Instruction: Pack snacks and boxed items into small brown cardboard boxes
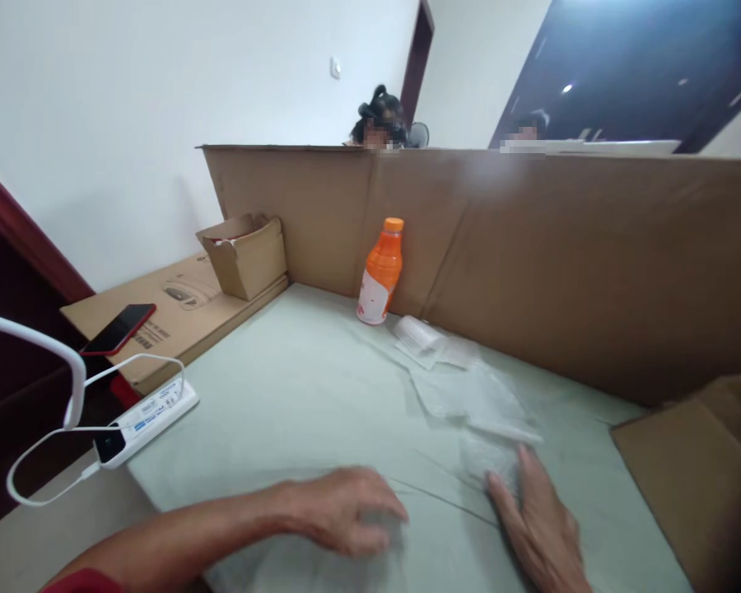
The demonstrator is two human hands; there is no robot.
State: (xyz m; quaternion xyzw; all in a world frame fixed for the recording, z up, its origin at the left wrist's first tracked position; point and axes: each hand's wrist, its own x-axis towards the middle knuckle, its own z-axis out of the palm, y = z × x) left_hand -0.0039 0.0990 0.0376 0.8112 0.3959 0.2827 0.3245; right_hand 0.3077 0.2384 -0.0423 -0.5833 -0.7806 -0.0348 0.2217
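My left hand (349,511) hovers over or rests on the pale green tabletop (272,395) near its front edge, slightly blurred. Its thumb and fingers are parted with nothing between them. To the right, my right hand (540,523) reaches forward with thumb and fingers apart. A crumpled clear plastic bag (485,453) lies at its fingertips; whether they touch it, I cannot tell. Beyond that, more clear plastic bags (469,391) are spread flat, with a small translucent roll or packet (418,333) at their far end.
An orange bottle (383,272) stands by the cardboard wall (561,255). On the left are an open cardboard box (247,259), a phone (120,328) and a white power strip (160,412) with cables. A cardboard box (685,461) sits right. Two people are partly visible behind the wall.
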